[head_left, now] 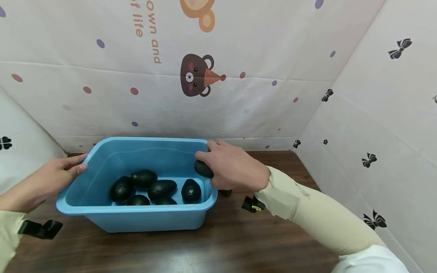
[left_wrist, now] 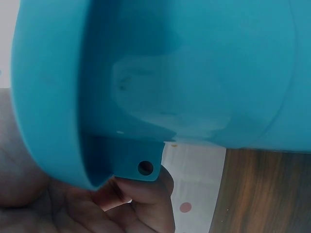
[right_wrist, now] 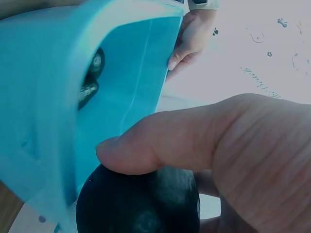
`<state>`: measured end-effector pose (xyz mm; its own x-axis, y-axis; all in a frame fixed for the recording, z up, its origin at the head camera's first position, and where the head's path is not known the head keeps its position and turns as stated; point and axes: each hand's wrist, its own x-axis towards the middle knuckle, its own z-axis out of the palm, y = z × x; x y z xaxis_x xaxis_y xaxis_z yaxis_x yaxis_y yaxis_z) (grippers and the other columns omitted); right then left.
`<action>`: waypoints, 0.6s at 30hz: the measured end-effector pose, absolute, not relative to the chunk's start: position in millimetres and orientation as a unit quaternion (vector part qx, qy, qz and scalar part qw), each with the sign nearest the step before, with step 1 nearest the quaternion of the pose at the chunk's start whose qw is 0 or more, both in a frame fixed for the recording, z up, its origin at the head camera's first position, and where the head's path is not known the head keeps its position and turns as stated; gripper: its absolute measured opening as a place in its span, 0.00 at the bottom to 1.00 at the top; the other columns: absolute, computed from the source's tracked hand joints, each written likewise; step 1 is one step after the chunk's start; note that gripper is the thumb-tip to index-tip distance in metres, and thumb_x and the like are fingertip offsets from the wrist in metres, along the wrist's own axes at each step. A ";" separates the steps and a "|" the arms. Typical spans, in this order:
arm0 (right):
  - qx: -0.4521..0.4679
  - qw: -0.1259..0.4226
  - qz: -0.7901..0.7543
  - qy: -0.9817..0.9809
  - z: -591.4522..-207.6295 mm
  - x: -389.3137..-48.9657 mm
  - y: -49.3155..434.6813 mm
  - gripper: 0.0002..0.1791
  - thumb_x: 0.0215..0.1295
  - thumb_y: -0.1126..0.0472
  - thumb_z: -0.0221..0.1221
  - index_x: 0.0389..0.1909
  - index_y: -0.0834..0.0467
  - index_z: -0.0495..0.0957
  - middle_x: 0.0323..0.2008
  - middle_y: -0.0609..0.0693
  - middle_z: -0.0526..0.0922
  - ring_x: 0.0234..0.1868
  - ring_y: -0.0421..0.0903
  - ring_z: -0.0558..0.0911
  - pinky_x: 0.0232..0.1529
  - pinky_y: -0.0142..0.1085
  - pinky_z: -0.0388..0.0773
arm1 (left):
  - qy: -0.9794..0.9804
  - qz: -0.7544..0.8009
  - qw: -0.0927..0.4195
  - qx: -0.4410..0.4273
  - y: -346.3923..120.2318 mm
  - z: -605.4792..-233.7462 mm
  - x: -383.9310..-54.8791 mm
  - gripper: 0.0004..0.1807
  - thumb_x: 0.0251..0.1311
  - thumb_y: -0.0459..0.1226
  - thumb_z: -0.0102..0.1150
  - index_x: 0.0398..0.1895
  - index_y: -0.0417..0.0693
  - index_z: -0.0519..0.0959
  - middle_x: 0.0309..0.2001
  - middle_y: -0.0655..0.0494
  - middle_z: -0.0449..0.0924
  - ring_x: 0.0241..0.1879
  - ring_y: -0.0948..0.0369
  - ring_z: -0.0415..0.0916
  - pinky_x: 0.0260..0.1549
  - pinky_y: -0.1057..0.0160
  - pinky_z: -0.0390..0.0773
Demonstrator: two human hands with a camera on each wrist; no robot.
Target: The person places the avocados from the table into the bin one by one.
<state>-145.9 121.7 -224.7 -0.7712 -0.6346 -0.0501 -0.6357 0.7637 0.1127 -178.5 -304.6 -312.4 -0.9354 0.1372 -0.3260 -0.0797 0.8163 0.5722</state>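
Note:
A blue plastic bin (head_left: pixel 143 219) stands tilted toward me on the table, with several dark green avocados (head_left: pixel 162 188) lying inside. At its left end my left hand (head_left: pixel 56 178) grips the rim, thumb on top; in the left wrist view the fingers (left_wrist: pixel 146 201) curl beneath the rim's edge. Over the right end of the bin, my right hand (head_left: pixel 235 167) holds another avocado (head_left: pixel 203 169). Seen from the right wrist, the thumb (right_wrist: pixel 141 145) lies across the top of this avocado (right_wrist: pixel 141 204), close beside the bin wall.
Just right of the bin, partly hidden below my right hand, a dark object (head_left: pixel 225 192) lies on the brown wooden table (head_left: pixel 239 235). A white patterned sheet (head_left: pixel 239 110) hangs behind, and another white sheet (head_left: pixel 368 125) rises along the right side.

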 end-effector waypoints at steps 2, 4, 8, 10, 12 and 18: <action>-0.338 0.015 0.065 0.939 -224.2 -150.2 113.3 0.25 0.57 0.53 0.62 0.57 0.44 0.74 0.42 0.48 0.75 0.38 0.43 0.71 0.31 0.33 0.74 | 0.936 0.302 0.179 0.015 -304.3 -312.0 -178.1 0.43 0.73 0.58 0.30 0.74 0.34 0.38 0.64 0.14 0.50 0.53 0.25 0.67 0.32 0.49 0.82; -0.338 0.027 0.065 0.938 -224.1 -154.6 104.6 0.27 0.57 0.55 0.62 0.60 0.44 0.73 0.44 0.48 0.76 0.39 0.44 0.72 0.32 0.35 0.76 | 0.936 0.302 0.181 0.014 -304.1 -311.7 -177.6 0.43 0.73 0.58 0.30 0.75 0.34 0.38 0.64 0.14 0.49 0.54 0.25 0.67 0.32 0.48 0.82; -0.343 0.038 0.064 0.937 -226.6 -163.8 87.1 0.28 0.57 0.55 0.62 0.61 0.45 0.71 0.46 0.48 0.76 0.40 0.44 0.73 0.32 0.36 0.77 | 0.935 0.304 0.182 0.012 -304.1 -312.1 -176.2 0.43 0.73 0.59 0.30 0.75 0.35 0.38 0.65 0.14 0.49 0.54 0.24 0.66 0.33 0.45 0.81; -0.347 0.040 0.062 0.935 -229.3 -168.3 79.5 0.27 0.57 0.55 0.62 0.61 0.45 0.71 0.46 0.48 0.76 0.40 0.44 0.73 0.32 0.36 0.78 | 0.935 0.304 0.182 0.012 -304.0 -312.8 -175.7 0.43 0.73 0.59 0.30 0.75 0.36 0.38 0.65 0.14 0.49 0.54 0.24 0.66 0.34 0.44 0.81; -0.348 0.042 0.057 0.935 -232.9 -172.9 73.1 0.27 0.58 0.55 0.61 0.61 0.46 0.71 0.46 0.48 0.76 0.40 0.44 0.73 0.33 0.36 0.78 | 0.935 0.303 0.183 0.012 -303.5 -313.4 -175.6 0.43 0.72 0.59 0.30 0.75 0.36 0.38 0.65 0.14 0.49 0.54 0.24 0.65 0.34 0.44 0.81; -0.350 0.033 0.038 0.935 -240.3 -184.3 60.3 0.27 0.61 0.53 0.60 0.63 0.47 0.69 0.50 0.49 0.75 0.44 0.44 0.72 0.40 0.37 0.80 | 0.933 0.307 0.188 0.010 -301.9 -312.7 -177.7 0.43 0.72 0.59 0.29 0.75 0.36 0.37 0.65 0.14 0.48 0.55 0.24 0.65 0.34 0.45 0.81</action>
